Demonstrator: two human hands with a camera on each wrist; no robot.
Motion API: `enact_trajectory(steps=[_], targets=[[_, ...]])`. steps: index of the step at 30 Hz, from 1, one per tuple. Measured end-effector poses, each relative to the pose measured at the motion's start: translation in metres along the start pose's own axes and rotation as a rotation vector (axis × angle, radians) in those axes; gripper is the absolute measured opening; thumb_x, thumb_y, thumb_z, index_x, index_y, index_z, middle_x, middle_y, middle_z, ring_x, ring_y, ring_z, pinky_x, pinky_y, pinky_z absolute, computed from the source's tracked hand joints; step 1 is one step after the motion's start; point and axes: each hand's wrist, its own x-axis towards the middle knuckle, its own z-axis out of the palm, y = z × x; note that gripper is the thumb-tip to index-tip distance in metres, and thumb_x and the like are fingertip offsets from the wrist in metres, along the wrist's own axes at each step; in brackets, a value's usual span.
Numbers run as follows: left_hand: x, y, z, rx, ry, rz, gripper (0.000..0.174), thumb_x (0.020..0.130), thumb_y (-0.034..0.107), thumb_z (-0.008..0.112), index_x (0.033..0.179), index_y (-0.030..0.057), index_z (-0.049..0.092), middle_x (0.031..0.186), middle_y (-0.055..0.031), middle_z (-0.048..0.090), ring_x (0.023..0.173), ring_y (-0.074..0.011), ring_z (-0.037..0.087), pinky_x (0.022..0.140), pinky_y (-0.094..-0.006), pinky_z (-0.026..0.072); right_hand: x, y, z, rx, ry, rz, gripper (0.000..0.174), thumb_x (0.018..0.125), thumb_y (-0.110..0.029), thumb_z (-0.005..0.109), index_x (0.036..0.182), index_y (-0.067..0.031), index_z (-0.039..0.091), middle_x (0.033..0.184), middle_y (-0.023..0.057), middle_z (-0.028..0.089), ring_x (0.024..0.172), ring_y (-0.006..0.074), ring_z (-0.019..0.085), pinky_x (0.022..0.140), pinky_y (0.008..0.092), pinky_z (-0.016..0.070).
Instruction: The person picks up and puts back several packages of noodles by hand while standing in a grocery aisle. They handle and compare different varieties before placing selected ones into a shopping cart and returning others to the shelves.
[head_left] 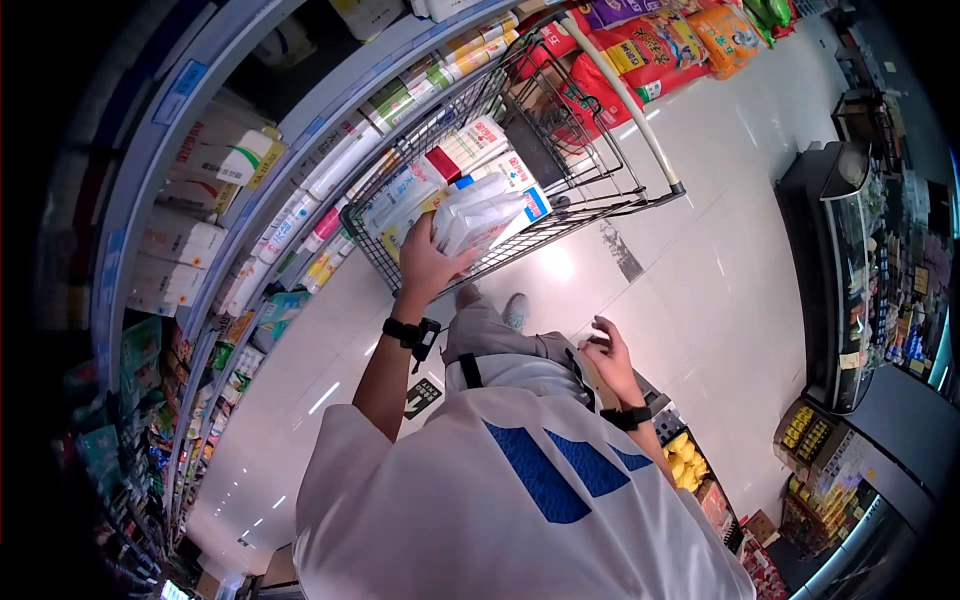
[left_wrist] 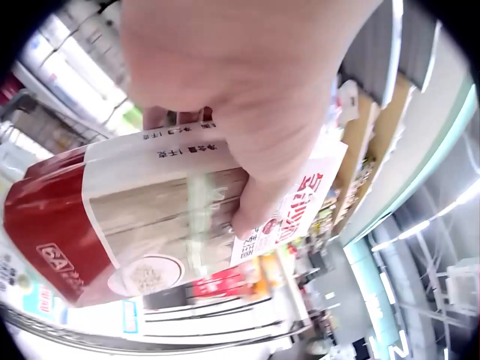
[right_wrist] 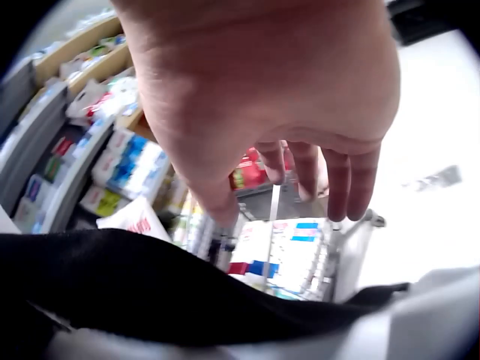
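Note:
My left hand (head_left: 428, 262) grips a clear-wrapped package (head_left: 470, 215) over the wire cart (head_left: 600, 205). In the left wrist view that package (left_wrist: 161, 214) has a red end and a window showing pale strands, with the thumb of the left hand (left_wrist: 240, 90) on its side. Several white packs (head_left: 478, 145) lie in the cart, some with red or blue ends. Away from the cart, my right hand (head_left: 612, 362) hangs near the waist, fingers loosely bent and holding nothing; the right wrist view shows this hand (right_wrist: 277, 97) with its fingers pointing down.
Shelves of packaged goods (head_left: 300, 215) run along the left. Red bags (head_left: 640, 60) are stacked beyond the cart. Shiny floor (head_left: 700, 290) extends right of the cart to a dark display case (head_left: 835, 270). Yellow items (head_left: 686, 460) sit in a bin at the lower right.

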Motion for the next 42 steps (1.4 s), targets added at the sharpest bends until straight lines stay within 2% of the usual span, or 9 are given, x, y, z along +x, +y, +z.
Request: enact_trajectory(steps=[3, 6, 10, 11, 14, 18, 26, 30, 42], targets=[[-0.026, 0.093, -0.058, -0.400, -0.078, 0.073, 0.076, 0.067, 0.018, 0.093, 0.131, 0.0002, 0.055, 0.120, -0.0123, 0.069, 0.109, -0.0203, 0.068, 0.093, -0.0333, 0.0551, 0.024, -0.096, 0.018, -0.163, 0.005, -0.452, 0.086, 0.081, -0.025, 0.084, 0.152, -0.0043, 0.039, 0.147, 0.0177, 0.048, 0.134, 0.0296, 0.049, 0.110, 0.0429, 0.0411], [-0.060, 0.153, -0.082, -0.708, -0.160, 0.132, 0.073, 0.070, 0.015, 0.093, 0.131, -0.0003, 0.055, 0.121, -0.0117, 0.068, 0.108, -0.0197, 0.068, 0.093, -0.0334, 0.0553, 0.028, -0.163, 0.034, 0.006, -0.197, -0.745, 0.094, 0.078, -0.024, 0.087, 0.152, -0.0012, 0.034, 0.146, 0.0186, 0.049, 0.136, 0.0274, 0.046, 0.114, 0.0402, 0.0367], [-0.112, 0.204, -0.087, -0.794, -0.077, 0.151, 0.058, 0.085, 0.018, 0.083, 0.131, -0.0003, 0.053, 0.120, -0.0114, 0.067, 0.110, -0.0175, 0.065, 0.096, -0.0324, 0.0523, -0.004, -0.195, 0.031, 0.488, -0.542, -0.601, 0.072, 0.085, -0.013, 0.080, 0.143, -0.0007, 0.041, 0.132, 0.0120, 0.060, 0.118, 0.0198, 0.061, 0.100, 0.0343, 0.0500], [-0.122, 0.201, -0.088, -0.821, -0.128, 0.199, 0.048, 0.096, 0.024, 0.071, 0.133, 0.0002, 0.052, 0.125, -0.0115, 0.064, 0.115, -0.0160, 0.061, 0.100, -0.0311, 0.0486, -0.016, -0.190, 0.029, 0.572, -0.577, -0.540, 0.070, 0.087, -0.015, 0.078, 0.144, -0.0007, 0.041, 0.131, 0.0126, 0.061, 0.117, 0.0202, 0.062, 0.099, 0.0344, 0.0507], [-0.168, 0.205, -0.075, -0.993, -0.158, 0.052, 0.059, 0.104, 0.025, 0.058, 0.153, 0.0029, 0.033, 0.147, -0.0125, 0.048, 0.132, -0.0177, 0.049, 0.110, -0.0312, 0.0386, -0.050, -0.169, 0.032, 0.806, -0.614, -0.371, 0.061, 0.094, -0.020, 0.071, 0.144, -0.0009, 0.042, 0.134, 0.0136, 0.060, 0.119, 0.0220, 0.062, 0.101, 0.0360, 0.0512], [-0.215, 0.195, -0.046, -1.061, -0.088, 0.101, 0.064, 0.102, 0.019, 0.061, 0.155, 0.0032, 0.029, 0.147, -0.0122, 0.049, 0.132, -0.0177, 0.049, 0.110, -0.0326, 0.0400, -0.073, -0.139, 0.031, 0.805, -0.702, -0.231, 0.059, 0.099, -0.020, 0.066, 0.149, -0.0028, 0.038, 0.140, 0.0125, 0.056, 0.124, 0.0215, 0.059, 0.103, 0.0360, 0.0501], [-0.290, 0.184, -0.027, -1.184, 0.178, 0.011, 0.077, 0.096, 0.009, 0.068, 0.156, 0.0034, 0.020, 0.146, -0.0139, 0.048, 0.133, -0.0204, 0.049, 0.110, -0.0345, 0.0423, -0.100, -0.104, 0.028, 0.622, -0.744, -0.250, 0.057, 0.097, -0.018, 0.068, 0.144, -0.0002, 0.042, 0.137, 0.0136, 0.058, 0.120, 0.0212, 0.061, 0.100, 0.0347, 0.0510], [-0.309, 0.185, -0.031, -1.107, 0.302, -0.033, 0.085, 0.091, 0.006, 0.075, 0.156, 0.0035, 0.020, 0.145, -0.0150, 0.049, 0.133, -0.0218, 0.050, 0.109, -0.0364, 0.0444, -0.109, -0.103, 0.034, 0.706, -0.773, -0.223, 0.064, 0.098, -0.015, 0.066, 0.151, -0.0046, 0.031, 0.142, 0.0151, 0.053, 0.124, 0.0236, 0.058, 0.102, 0.0367, 0.0505], [-0.349, 0.154, -0.030, -1.134, 0.580, -0.054, 0.046, 0.097, 0.007, 0.066, 0.138, 0.0023, 0.044, 0.129, -0.0106, 0.061, 0.119, -0.0172, 0.060, 0.101, -0.0331, 0.0493, -0.123, -0.104, 0.065, 0.660, -0.901, -0.144, 0.062, 0.099, -0.013, 0.064, 0.152, -0.0067, 0.033, 0.142, 0.0144, 0.054, 0.125, 0.0243, 0.058, 0.102, 0.0377, 0.0510]])
